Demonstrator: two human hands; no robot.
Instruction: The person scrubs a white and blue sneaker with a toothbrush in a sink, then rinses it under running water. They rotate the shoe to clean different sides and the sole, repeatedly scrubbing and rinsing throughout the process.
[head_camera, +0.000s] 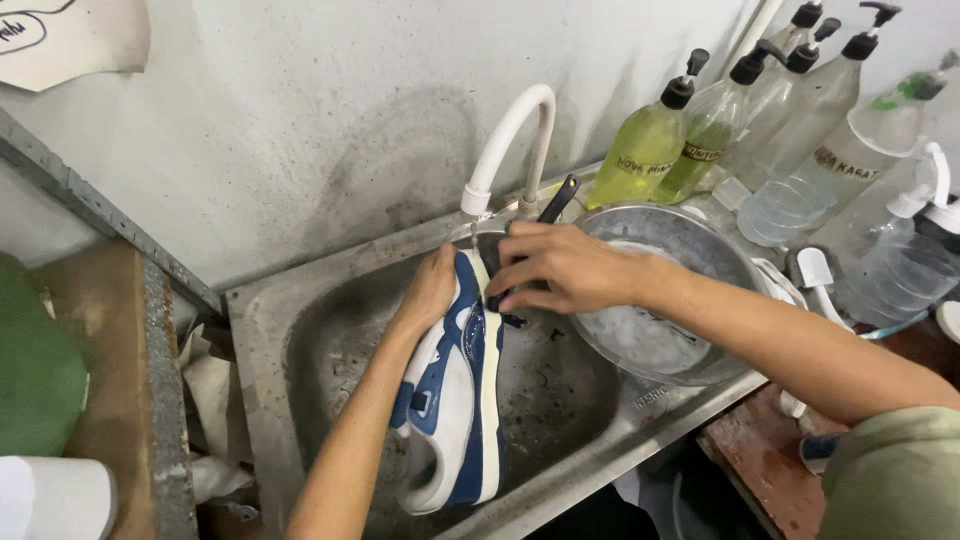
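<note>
Holding a sneaker (455, 390) over the sink (330, 330), hands scrub beside a metal bowl (700, 240).

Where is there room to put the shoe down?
Bare sink floor lies right of the shoe, below the metal bowl; a smaller patch lies left of it. The counter by the bottles is crowded. Both hands, left hand and right hand, fill the space under the tap.

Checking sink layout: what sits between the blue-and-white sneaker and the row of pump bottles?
In the head view, a round metal basin holding soapy water lies between the blue-and-white sneaker and the pump bottles; the right hand reaches across its rim.
</note>
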